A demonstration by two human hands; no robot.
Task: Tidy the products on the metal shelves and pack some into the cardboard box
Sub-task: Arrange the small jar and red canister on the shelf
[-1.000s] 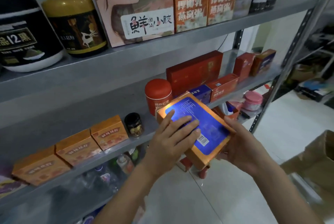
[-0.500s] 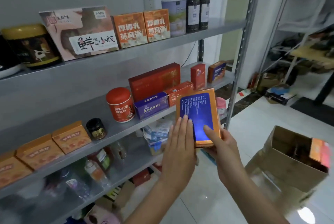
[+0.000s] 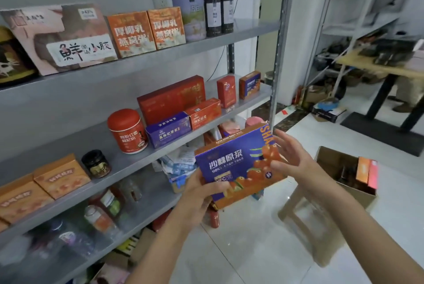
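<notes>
A flat blue and orange product box (image 3: 238, 164) is held in the air in front of the metal shelves (image 3: 160, 153), its printed front facing me. My left hand (image 3: 202, 194) grips its lower left corner, thumb on the front. My right hand (image 3: 291, 157) is at the box's right edge with fingers spread and straight, touching or just off it. The open cardboard box (image 3: 339, 164) stands on a stool at the right, with an orange and a red carton standing inside it.
The middle shelf holds a red tin (image 3: 127, 131), a purple box (image 3: 168, 128), red boxes and a dark jar (image 3: 96, 164). Orange boxes (image 3: 62, 176) sit at the left. The top shelf carries large boxes and dark bottles. A plastic stool (image 3: 307, 221) stands on the white floor.
The box has been flipped from its blue back to its printed front and turned to landscape. My left hand moved under its lower left corner; my right hand opened at its right edge. View swung right.
</notes>
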